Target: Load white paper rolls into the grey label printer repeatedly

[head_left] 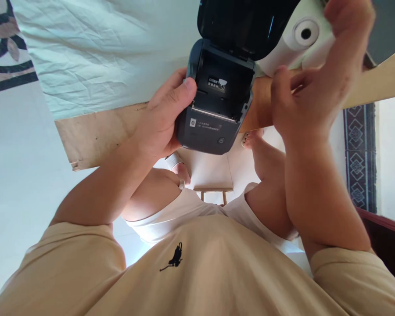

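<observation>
My left hand (171, 112) grips the left side of a dark label printer (202, 131), thumb on its edge. The printer's black lid (240, 26) is flipped up, exposing a paper compartment that holds no roll. A small printed sticker (217, 83), partly torn or white-patched, lies inside it. To the right, my right hand (312, 92) is raised with thumb and fingers apart and nothing visible between them. White paper rolls (306, 33) lie just beyond that hand, which partly covers them; whether it touches them I cannot tell.
A pale green cloth (112, 52) covers much of the wooden table (98, 136), whose front edge is bare. At the upper right lies a dark grey flat object (388, 30). Below the table are my legs and a small wooden stool (213, 190).
</observation>
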The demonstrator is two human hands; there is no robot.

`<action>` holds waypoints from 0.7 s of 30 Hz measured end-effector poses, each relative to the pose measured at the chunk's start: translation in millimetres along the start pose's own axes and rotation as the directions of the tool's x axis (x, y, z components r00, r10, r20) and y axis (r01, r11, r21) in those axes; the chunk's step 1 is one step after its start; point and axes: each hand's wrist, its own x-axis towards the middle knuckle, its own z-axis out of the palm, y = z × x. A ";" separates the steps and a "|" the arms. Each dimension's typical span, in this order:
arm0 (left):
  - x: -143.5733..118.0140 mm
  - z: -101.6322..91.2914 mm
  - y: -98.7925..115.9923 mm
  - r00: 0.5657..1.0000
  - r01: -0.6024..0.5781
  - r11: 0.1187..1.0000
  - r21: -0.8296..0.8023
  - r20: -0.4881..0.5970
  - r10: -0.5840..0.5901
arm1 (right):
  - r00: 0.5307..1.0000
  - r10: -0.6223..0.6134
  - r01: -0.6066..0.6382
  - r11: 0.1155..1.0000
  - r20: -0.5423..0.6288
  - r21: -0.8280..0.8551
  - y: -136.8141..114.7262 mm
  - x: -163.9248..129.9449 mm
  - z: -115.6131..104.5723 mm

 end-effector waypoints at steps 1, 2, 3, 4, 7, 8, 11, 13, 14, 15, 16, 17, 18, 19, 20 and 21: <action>0.1 -0.2 0.2 1.000 -0.001 1.000 -0.002 0.003 0.001 | 1.000 -0.029 0.029 0.999 0.000 -0.027 -0.1 2.5 4.0; 0.3 -0.4 0.2 1.000 0.001 1.000 0.001 0.005 -0.001 | 0.999 -0.044 0.044 0.997 0.006 -0.061 1.6 5.3 7.9; 0.4 -0.7 0.1 1.000 -0.001 1.000 0.004 0.006 0.001 | 1.000 -0.022 0.024 0.995 0.019 -0.098 4.2 7.8 11.4; 0.4 -1.0 0.0 1.000 -0.006 1.000 0.009 0.006 0.006 | 0.999 0.035 -0.029 0.991 0.040 -0.130 6.7 9.5 14.2; -0.1 -1.6 -0.3 1.000 -0.012 1.000 0.021 0.016 0.011 | 0.979 0.192 -0.175 0.964 0.070 -0.198 8.4 7.7 16.7; -0.3 -1.7 -0.3 1.000 -0.008 1.000 0.025 0.020 0.007 | 0.978 0.194 -0.176 0.965 0.080 -0.195 6.6 4.7 15.7; -1.0 -1.1 0.1 1.000 0.012 0.998 0.054 0.008 -0.012 | 0.987 0.097 -0.075 0.984 0.129 -0.163 -1.7 -7.2 10.9; -1.2 -0.6 0.5 1.000 0.019 0.997 0.078 -0.005 -0.018 | 0.991 0.053 -0.032 0.985 0.121 -0.167 -5.2 -13.4 8.7; -1.2 -0.5 0.7 1.000 0.018 0.996 0.089 -0.001 -0.018 | 0.994 0.045 -0.027 0.985 0.104 -0.172 -5.8 -15.3 8.3; -1.2 -0.4 1.0 1.000 0.020 0.995 0.099 0.009 -0.021 | 0.995 0.042 -0.026 0.984 0.089 -0.174 -5.6 -16.4 8.0; -1.1 -0.5 1.2 1.000 0.022 0.994 0.108 0.018 -0.024 | 0.996 0.036 -0.022 0.984 0.080 -0.176 -4.9 -16.9 8.0; -1.1 -0.8 1.6 0.999 0.023 0.993 0.116 0.027 -0.026 | 0.996 0.029 -0.014 0.984 0.080 -0.175 -4.1 -17.1 7.8; -1.1 -1.2 1.9 0.999 0.025 0.992 0.122 0.033 -0.029 | 0.996 0.020 -0.006 0.985 0.082 -0.175 -3.2 -17.2 7.5; -1.0 -1.7 2.2 0.999 0.025 0.992 0.124 0.038 -0.030 | 0.996 0.012 0.003 0.985 0.085 -0.170 -2.6 -17.3 6.9; -1.0 -2.3 2.5 0.998 0.027 0.992 0.126 0.049 -0.034 | 0.996 0.004 0.011 0.987 0.092 -0.162 -2.4 -17.6 6.2; -0.8 -2.9 2.6 0.997 0.034 0.991 0.129 0.063 -0.043 | 0.995 -0.001 0.017 0.988 0.104 -0.151 -2.5 -18.1 5.3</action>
